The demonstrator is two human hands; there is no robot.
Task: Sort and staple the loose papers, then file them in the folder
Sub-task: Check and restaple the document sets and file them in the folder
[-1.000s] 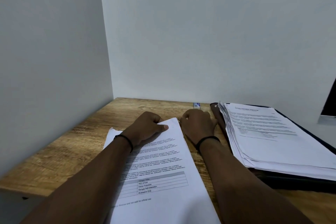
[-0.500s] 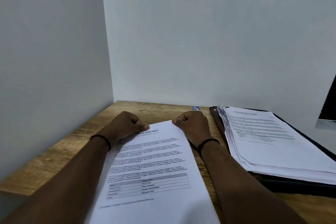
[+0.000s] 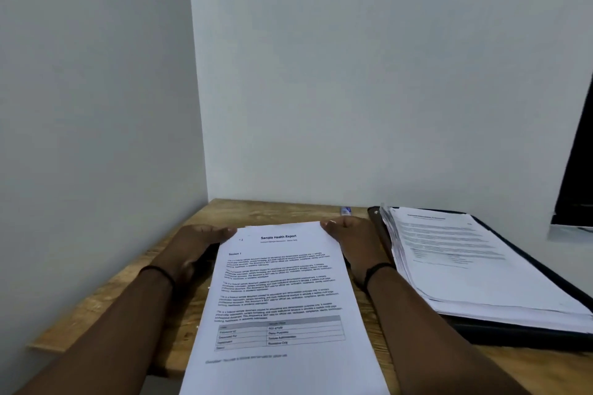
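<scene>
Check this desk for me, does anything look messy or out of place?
Mostly tidy. The stack of papers on the open folder is fanned unevenly along its left edge, and the report both hands hold overhangs the desk's near edge.

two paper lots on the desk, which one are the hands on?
The Sample Health Report sheets, gripped at the far corners by the left hand and right hand. The thicker stack lies untouched on the folder.

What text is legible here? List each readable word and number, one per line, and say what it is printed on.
"Sample Health Report": heading of the top sheet held between the left hand and right hand.
"Section 1": subheading on the same sheet.
"Demo Purposes": table cell near the sheet's bottom; other cells are uncertain.
Body paragraphs and footer line: too blurred to read.
Paper stack on the folder: heading and text too blurred.
</scene>
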